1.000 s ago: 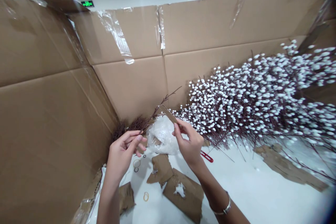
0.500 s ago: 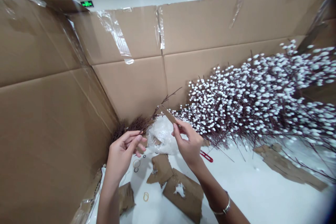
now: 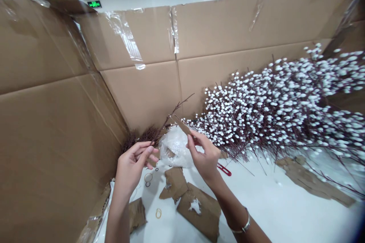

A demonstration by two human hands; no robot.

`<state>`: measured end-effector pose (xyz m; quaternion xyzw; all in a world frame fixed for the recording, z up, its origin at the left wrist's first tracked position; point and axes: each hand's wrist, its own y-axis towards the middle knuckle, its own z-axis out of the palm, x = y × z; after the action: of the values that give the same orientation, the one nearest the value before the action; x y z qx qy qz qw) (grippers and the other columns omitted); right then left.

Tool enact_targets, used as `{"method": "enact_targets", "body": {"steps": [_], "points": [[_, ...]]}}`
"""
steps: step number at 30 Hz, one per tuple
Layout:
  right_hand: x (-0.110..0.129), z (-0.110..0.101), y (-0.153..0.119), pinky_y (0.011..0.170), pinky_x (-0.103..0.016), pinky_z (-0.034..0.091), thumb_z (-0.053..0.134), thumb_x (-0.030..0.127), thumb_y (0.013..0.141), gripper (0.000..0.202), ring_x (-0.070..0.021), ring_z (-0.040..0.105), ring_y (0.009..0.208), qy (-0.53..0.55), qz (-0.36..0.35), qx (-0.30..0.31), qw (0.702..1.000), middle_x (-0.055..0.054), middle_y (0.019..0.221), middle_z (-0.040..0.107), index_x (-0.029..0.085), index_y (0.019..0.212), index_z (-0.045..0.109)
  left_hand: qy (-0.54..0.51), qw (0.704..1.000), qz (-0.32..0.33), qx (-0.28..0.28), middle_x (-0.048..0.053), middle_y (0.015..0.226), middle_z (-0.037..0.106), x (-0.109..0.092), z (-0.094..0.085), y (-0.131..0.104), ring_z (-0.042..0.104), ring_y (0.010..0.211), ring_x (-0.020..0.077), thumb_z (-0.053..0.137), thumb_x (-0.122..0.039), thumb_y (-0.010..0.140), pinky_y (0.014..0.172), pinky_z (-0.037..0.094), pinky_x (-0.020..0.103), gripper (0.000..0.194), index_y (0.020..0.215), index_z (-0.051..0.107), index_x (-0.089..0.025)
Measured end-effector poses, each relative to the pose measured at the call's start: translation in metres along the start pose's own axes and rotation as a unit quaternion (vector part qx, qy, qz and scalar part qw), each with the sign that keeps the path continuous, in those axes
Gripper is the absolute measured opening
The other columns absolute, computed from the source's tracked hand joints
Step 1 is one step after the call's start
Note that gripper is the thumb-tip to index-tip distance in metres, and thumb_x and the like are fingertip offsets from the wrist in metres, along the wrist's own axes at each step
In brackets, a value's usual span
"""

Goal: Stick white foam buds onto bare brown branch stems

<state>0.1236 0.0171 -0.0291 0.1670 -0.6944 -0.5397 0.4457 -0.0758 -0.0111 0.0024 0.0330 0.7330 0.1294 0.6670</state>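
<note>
Twig (image 3: pixel 178 105) | beyond left hand (image 3: pixel 139 156), pinching it | right hand (image 3: pixel 203 153) pinches cardboard strip (image 3: pixel 181 125)

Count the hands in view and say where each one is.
2. The left hand is left of center, holding a bare twig; the right hand is right of center, pinching a cardboard strip.

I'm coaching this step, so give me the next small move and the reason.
I'd ease the cardboard strip slightly toward the twig. The right hand holds the strip with its tip beside the twig, which the left hand pinches lower down; whether they touch is unclear.
</note>
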Motion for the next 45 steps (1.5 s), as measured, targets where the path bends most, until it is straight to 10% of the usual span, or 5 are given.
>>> {"method": "enact_targets", "body": {"steps": [27, 32, 36, 42, 45], "points": [[-0.002, 0.000, 0.001, 0.073, -0.025, 0.062, 0.060, 0.004, 0.086, 0.035, -0.0146, 0.073, 0.073, -0.010, -0.086, -0.004, 0.996, -0.005, 0.094, 0.077, 0.021, 0.116, 0.065, 0.011, 1.000, 0.011, -0.013, 0.011, 0.084, 0.076, 0.000, -0.002, 0.000, 0.069, 0.063, 0.0183, 0.074, -0.038, 0.076, 0.046, 0.054, 0.025, 0.035, 0.098, 0.067, -0.012], [0.001, -0.021, 0.009, 0.062, -0.023, 0.058, 0.059, 0.014, 0.089, 0.019, -0.0106, 0.067, 0.061, 0.018, 0.033, 0.025, 0.999, -0.002, 0.085, 0.074, 0.020, 0.104, 0.069, 0.029, 0.999, 0.026, -0.032, 0.010, 0.087, 0.075, -0.004, -0.008, -0.004, 0.069, 0.065, 0.0170, 0.072, -0.036, 0.080, 0.049, 0.055, 0.024, 0.032, 0.100, 0.068, -0.012], [-0.019, -0.053, -0.001, 0.057, -0.022, 0.051, 0.060, 0.026, 0.090, 0.013, -0.0105, 0.060, 0.059, 0.027, 0.112, 0.188, 0.975, -0.001, 0.076, 0.070, 0.019, 0.095, 0.071, 0.035, 0.997, 0.045, -0.054, 0.009, 0.088, 0.075, -0.007, -0.012, -0.008, 0.070, 0.068, 0.0170, 0.071, -0.035, 0.082, 0.052, 0.056, 0.024, 0.029, 0.100, 0.069, -0.013], [-0.067, -0.090, -0.059, 0.041, -0.020, 0.035, 0.070, 0.045, 0.079, 0.031, -0.0078, 0.045, 0.047, 0.174, 0.420, 0.265, 0.850, 0.001, 0.067, 0.064, 0.016, 0.087, 0.065, 0.003, 0.996, 0.065, -0.061, 0.007, 0.083, 0.074, 0.003, 0.000, -0.008, 0.069, 0.063, 0.0152, 0.068, -0.037, 0.082, 0.053, 0.054, 0.023, 0.030, 0.100, 0.066, -0.013], [-0.081, -0.091, -0.088, 0.038, -0.019, 0.033, 0.071, 0.051, 0.076, 0.037, -0.0069, 0.042, 0.043, 0.205, 0.464, 0.282, 0.814, 0.003, 0.063, 0.061, 0.016, 0.087, 0.062, -0.037, 0.997, 0.051, -0.049, 0.006, 0.083, 0.074, 0.022, 0.019, -0.017, 0.069, 0.062, 0.0154, 0.065, -0.042, 0.084, 0.053, 0.053, 0.024, 0.032, 0.101, 0.059, -0.016]]}}
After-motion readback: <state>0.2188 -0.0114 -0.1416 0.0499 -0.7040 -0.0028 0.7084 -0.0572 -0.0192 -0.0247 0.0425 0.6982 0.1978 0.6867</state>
